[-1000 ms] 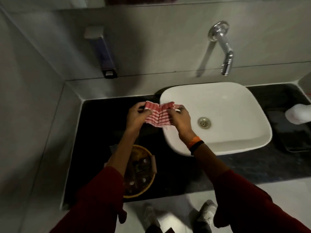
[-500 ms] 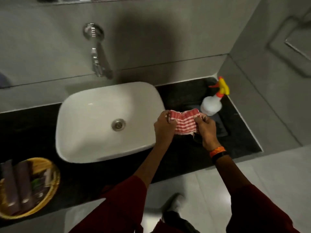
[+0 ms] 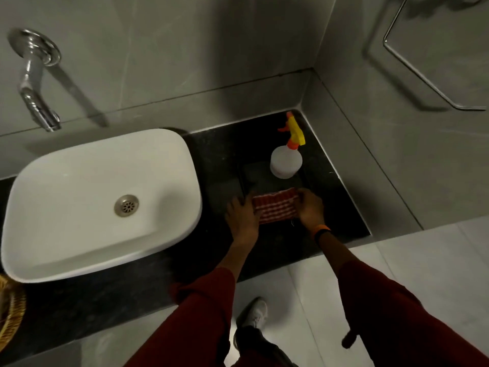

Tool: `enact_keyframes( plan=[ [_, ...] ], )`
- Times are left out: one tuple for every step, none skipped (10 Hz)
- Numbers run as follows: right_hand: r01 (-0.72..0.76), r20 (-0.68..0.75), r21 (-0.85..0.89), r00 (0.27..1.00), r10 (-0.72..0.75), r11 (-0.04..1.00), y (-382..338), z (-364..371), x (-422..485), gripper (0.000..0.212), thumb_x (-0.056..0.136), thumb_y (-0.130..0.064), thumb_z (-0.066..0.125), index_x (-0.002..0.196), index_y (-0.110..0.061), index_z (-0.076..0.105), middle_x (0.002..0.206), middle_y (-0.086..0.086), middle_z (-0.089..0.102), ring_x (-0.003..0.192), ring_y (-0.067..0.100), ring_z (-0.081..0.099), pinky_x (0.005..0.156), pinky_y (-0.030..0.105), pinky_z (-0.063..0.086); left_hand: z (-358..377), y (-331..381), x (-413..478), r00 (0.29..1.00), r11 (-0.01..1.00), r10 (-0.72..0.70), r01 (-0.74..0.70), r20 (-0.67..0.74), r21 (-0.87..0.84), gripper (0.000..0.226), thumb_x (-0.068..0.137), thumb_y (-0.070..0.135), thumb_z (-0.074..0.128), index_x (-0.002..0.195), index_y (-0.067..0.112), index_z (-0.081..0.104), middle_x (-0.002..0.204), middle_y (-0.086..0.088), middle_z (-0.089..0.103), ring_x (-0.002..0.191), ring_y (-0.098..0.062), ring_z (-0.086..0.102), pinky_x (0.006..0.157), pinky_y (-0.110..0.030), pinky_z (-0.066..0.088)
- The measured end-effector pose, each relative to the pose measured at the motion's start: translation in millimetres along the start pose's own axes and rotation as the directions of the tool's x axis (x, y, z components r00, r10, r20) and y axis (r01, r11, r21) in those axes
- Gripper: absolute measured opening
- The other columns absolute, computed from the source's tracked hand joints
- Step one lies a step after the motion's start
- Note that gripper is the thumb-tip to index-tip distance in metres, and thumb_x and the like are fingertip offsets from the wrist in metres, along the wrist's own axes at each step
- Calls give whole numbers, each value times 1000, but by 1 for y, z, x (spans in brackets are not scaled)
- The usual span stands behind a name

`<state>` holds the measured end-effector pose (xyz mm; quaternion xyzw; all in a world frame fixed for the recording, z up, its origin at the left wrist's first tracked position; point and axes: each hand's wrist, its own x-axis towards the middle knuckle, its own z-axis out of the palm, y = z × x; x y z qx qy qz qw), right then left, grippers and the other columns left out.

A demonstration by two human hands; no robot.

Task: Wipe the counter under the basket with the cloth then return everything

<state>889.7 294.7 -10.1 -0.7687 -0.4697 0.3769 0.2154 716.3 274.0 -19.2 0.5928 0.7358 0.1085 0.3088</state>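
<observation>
A folded red-and-white striped cloth rests low over a dark tray on the black counter, right of the basin. My left hand holds its left edge and my right hand holds its right edge. Whether the cloth touches the tray I cannot tell. Only a sliver of the woven basket shows at the far left edge, on the counter's front.
A white spray bottle with a yellow and orange trigger stands on the tray just behind the cloth. The white basin fills the left, under a chrome tap. A wall closes the right side, with a towel rail.
Both hands carried the cloth from left of the basin, near the basket, across to the right side and lowered it onto the tray. The view swung right; the basket slid to the edge.
</observation>
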Motion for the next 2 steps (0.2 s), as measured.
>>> enact_keyframes(
  plan=[
    [97, -42, -296, 992, -115, 950, 2, 0, -5, 44, 99, -15, 51, 143, -14, 48, 142, 17, 52, 130, 34, 52, 105, 47, 50, 0, -6, -2, 998, 990, 33, -39, 46, 138, 56, 101, 42, 47, 152, 28, 30, 155, -21, 30, 141, -39, 31, 116, -54, 32],
    [211, -103, -337, 961, -258, 918, -13, 3, -9, 46, 100, -20, 53, 145, -15, 45, 148, 14, 44, 136, 33, 46, 106, 42, 47, -6, -3, -4, 984, 979, 177, -172, -37, 111, 61, 102, 37, 44, 156, 23, 19, 161, -19, 23, 147, -37, 26, 120, -53, 29]
  ],
)
